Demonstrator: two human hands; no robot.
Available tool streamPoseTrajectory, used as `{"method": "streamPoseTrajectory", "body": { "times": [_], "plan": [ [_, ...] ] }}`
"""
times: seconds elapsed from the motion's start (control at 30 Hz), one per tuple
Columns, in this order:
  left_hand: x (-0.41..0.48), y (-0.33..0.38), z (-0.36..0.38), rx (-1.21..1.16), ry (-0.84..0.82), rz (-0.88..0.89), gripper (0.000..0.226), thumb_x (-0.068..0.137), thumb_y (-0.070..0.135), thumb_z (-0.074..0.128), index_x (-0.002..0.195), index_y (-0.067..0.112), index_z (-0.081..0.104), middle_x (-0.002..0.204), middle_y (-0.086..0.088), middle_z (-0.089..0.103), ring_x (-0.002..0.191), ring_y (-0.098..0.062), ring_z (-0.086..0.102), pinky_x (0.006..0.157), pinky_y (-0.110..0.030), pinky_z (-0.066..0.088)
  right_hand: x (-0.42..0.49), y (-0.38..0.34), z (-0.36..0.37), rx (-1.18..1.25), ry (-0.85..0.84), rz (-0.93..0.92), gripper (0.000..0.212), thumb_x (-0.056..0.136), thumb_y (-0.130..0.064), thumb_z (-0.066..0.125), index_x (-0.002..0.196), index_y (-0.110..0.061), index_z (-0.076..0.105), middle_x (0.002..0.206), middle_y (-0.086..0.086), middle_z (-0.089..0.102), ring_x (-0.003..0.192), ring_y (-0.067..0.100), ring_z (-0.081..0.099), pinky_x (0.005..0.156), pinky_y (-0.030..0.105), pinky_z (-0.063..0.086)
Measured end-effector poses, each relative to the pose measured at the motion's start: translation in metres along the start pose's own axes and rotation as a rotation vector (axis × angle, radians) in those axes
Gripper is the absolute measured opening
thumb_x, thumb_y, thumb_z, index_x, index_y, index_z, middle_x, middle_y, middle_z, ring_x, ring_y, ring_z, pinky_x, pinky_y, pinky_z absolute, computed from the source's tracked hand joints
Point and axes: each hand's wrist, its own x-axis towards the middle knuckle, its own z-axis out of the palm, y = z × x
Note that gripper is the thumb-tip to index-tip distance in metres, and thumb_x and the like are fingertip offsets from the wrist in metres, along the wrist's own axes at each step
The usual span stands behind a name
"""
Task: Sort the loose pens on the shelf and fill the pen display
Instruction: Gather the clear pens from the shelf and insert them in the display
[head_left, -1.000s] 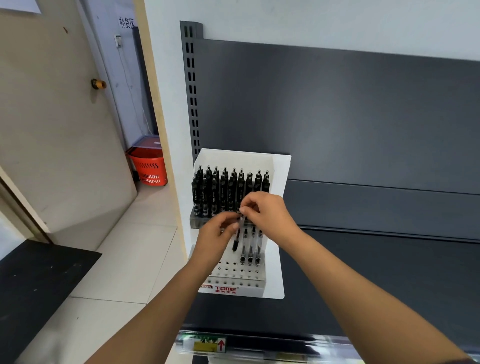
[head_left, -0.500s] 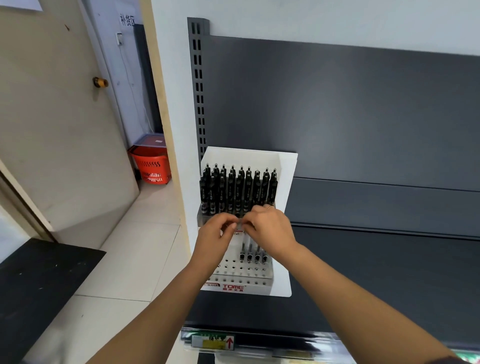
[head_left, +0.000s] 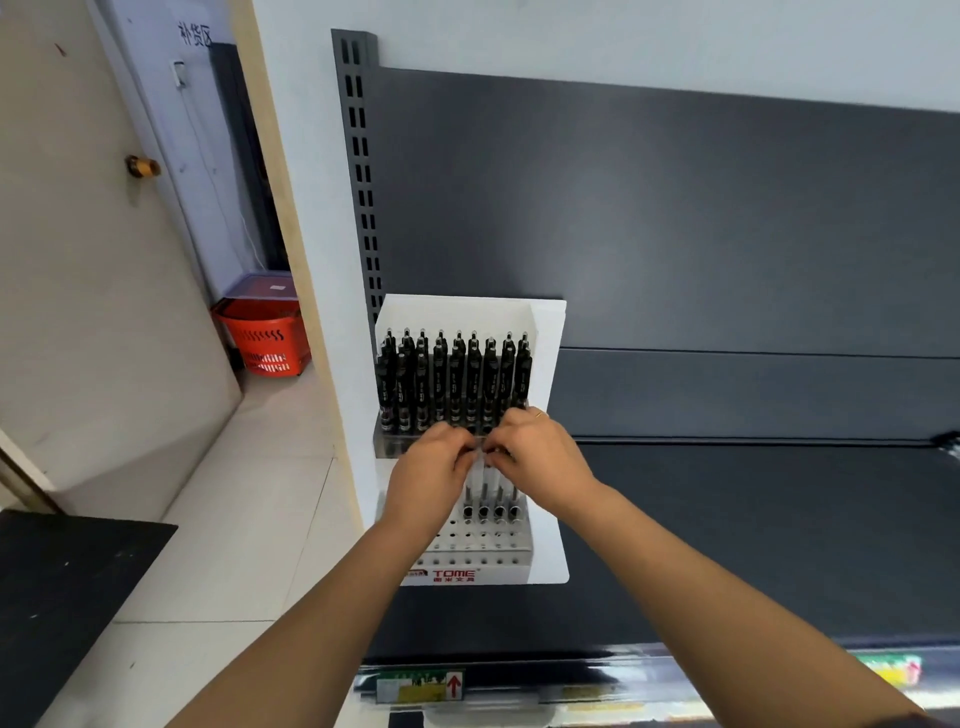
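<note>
Pen (head_left: 478, 470) upright over display (head_left: 548, 519) mid-rows, on shelf (head_left: 727, 519). Left hand (head_left: 428, 467) and right hand (head_left: 543, 462) both pinch its top, fingers curled; likely 2-handed to steer the tip into a hole beside 4 seated pens (head_left: 491, 512).

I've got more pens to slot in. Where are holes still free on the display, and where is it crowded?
Free: the front hole rows, between the four pens and the TOME label. The shelf right of the display is bare too. Crowded: the back tier is full, and the left hand and right hand pinch a pen mid-display.
</note>
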Motion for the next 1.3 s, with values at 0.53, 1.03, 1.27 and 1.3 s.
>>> {"method": "streamPoseTrajectory", "body": {
  "times": [0.53, 1.03, 1.27, 1.3],
  "plan": [
    [0.011, 0.069, 0.017, 0.209, 0.087, 0.379, 0.003, 0.088, 0.018, 0.062, 0.090, 0.018, 0.064, 0.088, 0.004, 0.065, 0.084, -0.023, 0.057, 0.073, -0.036, 0.044, -0.055, 0.077, -0.030, 0.052, 0.248, 0.237, 0.019, 0.095, -0.027, 0.053, 0.105, -0.018, 0.066, 0.106, -0.001, 0.062, 0.099, 0.024, 0.055, 0.084, 0.036, 0.044],
    [0.012, 0.330, 0.228, 0.205, -0.214, 0.539, 0.018, 0.098, 0.029, 0.041, 0.106, 0.025, 0.057, 0.098, 0.010, 0.060, 0.097, -0.015, 0.051, 0.084, -0.029, 0.037, -0.286, 0.327, -0.127, -0.085, 0.199, 0.553, 0.023, 0.095, -0.028, 0.051, 0.109, -0.018, 0.065, 0.108, 0.003, 0.061, 0.099, 0.029, 0.054, 0.077, 0.034, 0.043],
    [0.035, 0.400, 0.301, 0.165, -0.358, 0.572, 0.019, 0.097, 0.030, 0.043, 0.109, 0.025, 0.057, 0.099, 0.010, 0.061, 0.097, -0.013, 0.052, 0.079, -0.027, 0.039, -0.333, 0.409, -0.141, -0.051, 0.164, 0.711, 0.024, 0.096, -0.028, 0.049, 0.114, -0.018, 0.063, 0.112, 0.003, 0.059, 0.107, 0.028, 0.053, 0.075, 0.031, 0.043],
    [0.047, 0.418, 0.327, 0.150, -0.367, 0.592, 0.019, 0.097, 0.030, 0.044, 0.109, 0.026, 0.057, 0.099, 0.011, 0.061, 0.097, -0.013, 0.052, 0.080, -0.027, 0.039, -0.338, 0.437, -0.145, -0.057, 0.148, 0.743, 0.025, 0.096, -0.028, 0.050, 0.116, -0.018, 0.062, 0.113, 0.003, 0.058, 0.108, 0.028, 0.053, 0.076, 0.032, 0.044]
  ]
}}
